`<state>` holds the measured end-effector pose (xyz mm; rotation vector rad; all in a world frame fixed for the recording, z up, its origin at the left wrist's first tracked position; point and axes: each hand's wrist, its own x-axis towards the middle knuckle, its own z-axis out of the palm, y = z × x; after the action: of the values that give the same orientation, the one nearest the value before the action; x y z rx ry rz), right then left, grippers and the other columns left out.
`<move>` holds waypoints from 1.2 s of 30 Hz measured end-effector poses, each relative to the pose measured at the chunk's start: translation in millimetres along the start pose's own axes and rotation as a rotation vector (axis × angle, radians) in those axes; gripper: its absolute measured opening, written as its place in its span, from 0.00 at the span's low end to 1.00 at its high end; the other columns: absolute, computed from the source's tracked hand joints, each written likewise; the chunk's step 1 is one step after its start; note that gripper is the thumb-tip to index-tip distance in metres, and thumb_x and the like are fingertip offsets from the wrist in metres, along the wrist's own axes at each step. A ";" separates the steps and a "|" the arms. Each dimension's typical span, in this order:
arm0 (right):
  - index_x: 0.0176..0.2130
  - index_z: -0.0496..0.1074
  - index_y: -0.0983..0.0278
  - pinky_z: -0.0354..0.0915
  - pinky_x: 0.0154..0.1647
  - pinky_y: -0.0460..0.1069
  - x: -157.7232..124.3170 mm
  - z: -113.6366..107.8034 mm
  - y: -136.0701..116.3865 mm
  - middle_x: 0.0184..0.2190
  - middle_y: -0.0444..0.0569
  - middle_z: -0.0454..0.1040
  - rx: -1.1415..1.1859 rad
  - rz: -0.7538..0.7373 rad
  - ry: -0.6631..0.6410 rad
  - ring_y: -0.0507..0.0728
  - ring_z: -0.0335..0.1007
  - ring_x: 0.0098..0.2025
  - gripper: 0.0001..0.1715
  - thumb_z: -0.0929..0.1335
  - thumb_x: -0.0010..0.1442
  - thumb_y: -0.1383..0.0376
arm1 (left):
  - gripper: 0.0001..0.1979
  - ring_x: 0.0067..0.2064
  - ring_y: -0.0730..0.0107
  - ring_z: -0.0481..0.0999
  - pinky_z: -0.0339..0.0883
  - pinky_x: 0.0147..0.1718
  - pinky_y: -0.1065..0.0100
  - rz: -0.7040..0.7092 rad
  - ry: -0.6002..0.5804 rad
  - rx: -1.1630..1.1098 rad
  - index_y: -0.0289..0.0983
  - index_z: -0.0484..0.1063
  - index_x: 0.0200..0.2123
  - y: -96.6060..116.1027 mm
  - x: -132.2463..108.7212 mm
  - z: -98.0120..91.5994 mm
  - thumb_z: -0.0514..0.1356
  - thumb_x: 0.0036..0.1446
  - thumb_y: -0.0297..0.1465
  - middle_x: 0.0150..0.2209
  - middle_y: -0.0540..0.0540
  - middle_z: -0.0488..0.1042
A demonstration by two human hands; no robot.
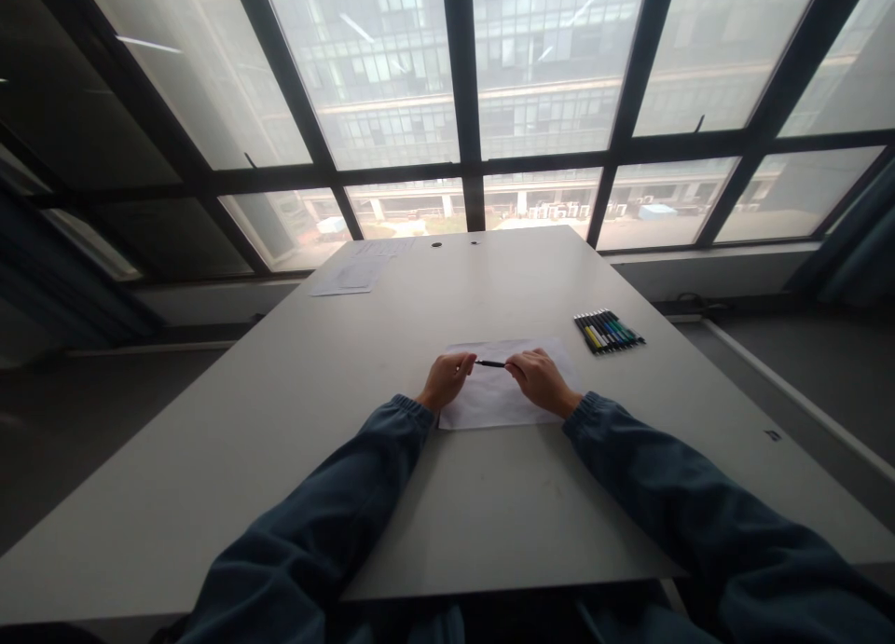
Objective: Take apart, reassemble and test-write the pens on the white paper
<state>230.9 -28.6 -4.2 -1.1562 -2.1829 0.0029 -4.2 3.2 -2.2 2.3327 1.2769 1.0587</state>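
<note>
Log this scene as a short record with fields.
left hand: pinches one end of the thin black pen
right hand: pinches the other end
under the hands: white paper sheet, flat on the pale grey table
right of the sheet: row of coloured pens, side by side
far left: printed white papers near the far edge

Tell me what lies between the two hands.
A dark pen, held at its ends by the left hand and the right hand, over white paper; head view.
</note>
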 end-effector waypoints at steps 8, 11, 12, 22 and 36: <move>0.36 0.74 0.63 0.56 0.44 0.50 0.2 1.3 0.9 0.30 0.49 0.77 0.016 -0.005 -0.001 0.55 0.70 0.33 0.13 0.63 0.70 0.63 | 0.26 0.21 0.75 0.65 0.57 0.25 0.73 0.014 -0.023 -0.046 0.35 0.71 0.21 4.6 0.4 -1.4 0.51 0.66 0.44 0.17 0.52 0.68; 0.35 0.74 0.64 0.56 0.43 0.50 0.5 0.9 0.8 0.30 0.48 0.77 0.014 -0.005 -0.001 0.55 0.69 0.33 0.14 0.63 0.69 0.63 | 0.24 0.22 0.75 0.66 0.59 0.26 0.73 0.028 -0.008 -0.053 0.35 0.71 0.22 4.5 0.7 -1.6 0.53 0.66 0.43 0.18 0.52 0.69; 0.35 0.74 0.64 0.56 0.43 0.50 0.7 0.6 0.6 0.30 0.49 0.77 0.015 -0.005 0.000 0.55 0.69 0.32 0.14 0.63 0.70 0.63 | 0.24 0.22 0.75 0.67 0.60 0.26 0.73 0.034 -0.005 -0.061 0.35 0.71 0.22 4.5 0.8 -1.7 0.53 0.66 0.43 0.19 0.52 0.71; 0.36 0.73 0.64 0.55 0.43 0.49 0.3 -0.9 0.5 0.29 0.48 0.76 0.018 0.002 0.005 0.54 0.69 0.32 0.13 0.62 0.70 0.63 | 0.15 0.30 0.72 0.73 0.65 0.30 0.71 0.088 0.016 -0.109 0.36 0.75 0.29 4.5 1.0 -1.2 0.58 0.64 0.39 0.28 0.49 0.77; 0.36 0.73 0.64 0.55 0.44 0.49 0.9 0.5 2.0 0.31 0.49 0.77 -0.002 0.018 0.010 0.55 0.70 0.33 0.13 0.62 0.70 0.63 | 0.07 0.34 0.72 0.74 0.68 0.32 0.69 0.158 0.059 -0.150 0.38 0.74 0.42 4.8 0.0 2.1 0.62 0.60 0.32 0.35 0.48 0.78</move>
<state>231.7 -26.6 -4.6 -1.1750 -2.1638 0.0024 0.3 0.6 -1.0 2.3338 1.0074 1.2354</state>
